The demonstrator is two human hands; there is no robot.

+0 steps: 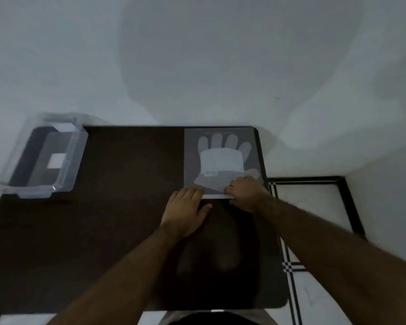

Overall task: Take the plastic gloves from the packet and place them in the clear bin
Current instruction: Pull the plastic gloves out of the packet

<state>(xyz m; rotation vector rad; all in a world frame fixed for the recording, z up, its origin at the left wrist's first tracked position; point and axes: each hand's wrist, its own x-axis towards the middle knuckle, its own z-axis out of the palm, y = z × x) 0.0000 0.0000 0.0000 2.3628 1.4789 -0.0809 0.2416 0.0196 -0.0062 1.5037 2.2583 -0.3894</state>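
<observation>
Desk: dark brown, matt, faintly grainy top. Clear bin: transparent hard plastic, glossy highlights on rim, white paper-looking label on the base. Packet: thin translucent plastic film, slightly hazy, smooth; gloves inside look milky thin plastic. Wall: plain white, matt. Floor: pale smooth tile, black border lines.

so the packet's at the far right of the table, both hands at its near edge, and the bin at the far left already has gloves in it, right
Not quite: the bin holds no gloves, only a white label, as the head view shows. The rest stands: packet far right, left hand and right hand at its near edge.
</observation>
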